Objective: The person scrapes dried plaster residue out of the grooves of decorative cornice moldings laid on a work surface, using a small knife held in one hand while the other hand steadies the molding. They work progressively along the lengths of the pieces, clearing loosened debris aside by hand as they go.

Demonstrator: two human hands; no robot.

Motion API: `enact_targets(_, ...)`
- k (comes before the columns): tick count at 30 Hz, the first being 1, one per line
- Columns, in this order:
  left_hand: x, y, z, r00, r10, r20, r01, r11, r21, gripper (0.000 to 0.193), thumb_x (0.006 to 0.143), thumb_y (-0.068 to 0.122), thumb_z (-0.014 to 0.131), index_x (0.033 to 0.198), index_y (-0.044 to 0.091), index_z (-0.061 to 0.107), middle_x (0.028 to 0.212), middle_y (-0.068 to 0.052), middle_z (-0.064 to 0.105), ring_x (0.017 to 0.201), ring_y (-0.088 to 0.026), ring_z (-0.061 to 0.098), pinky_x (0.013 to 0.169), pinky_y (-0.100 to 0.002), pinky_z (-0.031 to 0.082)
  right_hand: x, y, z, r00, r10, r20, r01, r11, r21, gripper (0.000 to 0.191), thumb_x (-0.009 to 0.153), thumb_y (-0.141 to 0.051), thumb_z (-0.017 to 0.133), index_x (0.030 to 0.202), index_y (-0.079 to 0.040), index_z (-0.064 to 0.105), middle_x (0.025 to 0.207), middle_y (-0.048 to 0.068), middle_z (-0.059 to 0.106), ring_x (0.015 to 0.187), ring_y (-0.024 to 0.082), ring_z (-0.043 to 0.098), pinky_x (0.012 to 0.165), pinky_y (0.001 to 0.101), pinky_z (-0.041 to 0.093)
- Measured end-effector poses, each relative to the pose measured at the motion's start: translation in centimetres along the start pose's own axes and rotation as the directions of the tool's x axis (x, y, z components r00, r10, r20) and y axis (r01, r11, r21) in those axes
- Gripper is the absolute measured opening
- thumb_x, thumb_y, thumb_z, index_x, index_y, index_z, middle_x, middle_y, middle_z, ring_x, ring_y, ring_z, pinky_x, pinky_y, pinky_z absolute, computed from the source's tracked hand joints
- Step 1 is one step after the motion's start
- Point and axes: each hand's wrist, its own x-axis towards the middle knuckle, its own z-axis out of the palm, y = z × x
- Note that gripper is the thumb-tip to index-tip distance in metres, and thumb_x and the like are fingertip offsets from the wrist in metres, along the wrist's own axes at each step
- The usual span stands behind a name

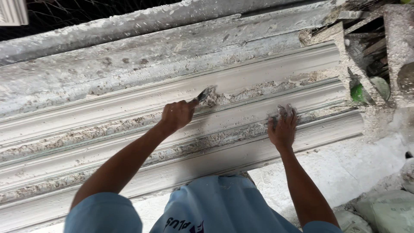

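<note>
A long white plaster moulding (129, 142) with several ridges and rough grooves runs across the view. My left hand (176, 115) grips a small metal scraper (205, 93), whose blade touches crumbly plaster in a groove near the middle. To the right, my right hand (283, 127) rests flat on a ridge of the moulding, fingers smeared with wet plaster. Both forearms reach out from pale blue sleeves at the bottom.
A plaster-crusted wooden frame (358, 51) stands at the moulding's right end, with a green object (357, 92) inside. Pale sacks (388, 211) lie at the bottom right. A rough grey ledge (129, 26) runs behind the moulding.
</note>
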Motion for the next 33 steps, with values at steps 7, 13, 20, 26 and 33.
enact_targets(7, 0.9, 0.4, 1.1, 0.995, 0.096, -0.040, -0.092, 0.993, 0.080, 0.034, 0.107, 0.026, 0.050, 0.136, 0.017, 0.065, 0.069, -0.015, 0.069, 0.045, -0.019, 0.060, 0.034, -0.036, 0.046, -0.1, 0.4, 0.2, 1.000, -0.020, -0.016, 0.019, 0.996, -0.090, 0.059, 0.104, -0.038, 0.057, 0.152, -0.005, 0.048, 0.160, 0.026, 0.035, 0.149, 0.050, 0.030, 0.120, 0.0667, 0.028)
enact_targets(13, 1.2, 0.2, 1.1, 0.998, 0.023, 0.055, -0.025, 0.999, 0.022, 0.034, 0.105, 0.026, 0.050, 0.135, 0.019, 0.065, 0.067, -0.014, 0.067, 0.038, -0.017, 0.056, 0.029, -0.037, 0.043, -0.1, 0.4, 0.3, 0.996, -0.060, -0.060, 0.059, 0.998, -0.024, 0.058, 0.106, -0.036, 0.055, 0.153, -0.002, 0.046, 0.161, 0.028, 0.036, 0.150, 0.051, 0.031, 0.122, 0.0651, 0.031)
enact_targets(20, 2.3, 3.2, 0.3, 0.998, 0.049, -0.029, -0.049, 0.999, 0.004, 0.034, 0.107, 0.022, 0.047, 0.133, 0.015, 0.067, 0.067, -0.016, 0.069, 0.046, -0.021, 0.064, 0.037, -0.040, 0.050, 0.1, -0.1, -0.3, 0.997, -0.053, -0.054, 0.050, 0.997, -0.057, 0.058, 0.103, -0.034, 0.057, 0.151, -0.003, 0.048, 0.160, 0.027, 0.036, 0.149, 0.052, 0.032, 0.120, 0.0657, 0.033)
enact_targets(26, 1.8, 3.5, -0.3, 1.000, -0.008, -0.021, 0.008, 1.000, 0.002, 0.034, 0.100, 0.021, 0.053, 0.128, 0.014, 0.069, 0.069, -0.019, 0.070, 0.051, -0.026, 0.069, 0.040, -0.043, 0.055, 0.2, 0.0, -0.1, 0.998, -0.050, -0.045, 0.048, 0.997, -0.055, 0.059, 0.102, -0.035, 0.059, 0.151, -0.004, 0.046, 0.159, 0.029, 0.036, 0.148, 0.052, 0.031, 0.119, 0.0668, 0.031)
enact_targets(33, 2.4, 3.4, 0.9, 1.000, 0.024, -0.012, -0.024, 0.999, -0.031, 0.035, 0.098, 0.021, 0.055, 0.130, 0.017, 0.069, 0.069, -0.019, 0.070, 0.052, -0.030, 0.071, 0.043, -0.047, 0.056, 0.2, 0.2, 0.1, 1.000, -0.017, -0.003, 0.017, 0.996, -0.091, 0.060, 0.101, -0.039, 0.055, 0.149, -0.003, 0.046, 0.161, 0.028, 0.034, 0.150, 0.051, 0.029, 0.122, 0.0669, 0.027)
